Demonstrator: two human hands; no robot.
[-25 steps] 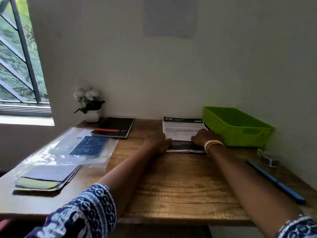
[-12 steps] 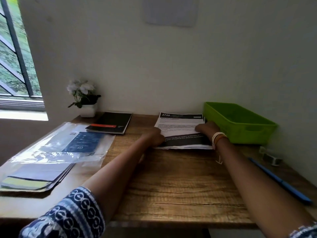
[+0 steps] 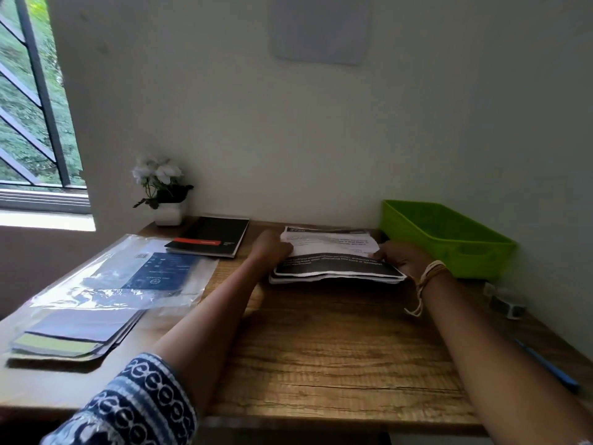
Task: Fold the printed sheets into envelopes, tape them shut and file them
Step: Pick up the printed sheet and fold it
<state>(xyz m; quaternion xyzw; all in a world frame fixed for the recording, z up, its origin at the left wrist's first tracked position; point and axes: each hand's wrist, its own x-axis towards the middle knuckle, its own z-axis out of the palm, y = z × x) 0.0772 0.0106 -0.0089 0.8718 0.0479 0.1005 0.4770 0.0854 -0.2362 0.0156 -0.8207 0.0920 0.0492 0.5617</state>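
You won't get much readable here. The printed sheets (image 3: 333,252) beside the green bin (image 3: 449,239) carry white lines on a black band and a dark header — all too blurred to read. Left of the sheets, the black notebook (image 3: 210,236) has an orange label — illegible too.

A wooden desk (image 3: 337,354) stands pushed against a plain pale wall (image 3: 288,139). Left of the desk, a window (image 3: 29,101) with dark slanted bars lets in daylight over greenery. High on the wall above the desk hangs a blank pale sheet (image 3: 321,27).
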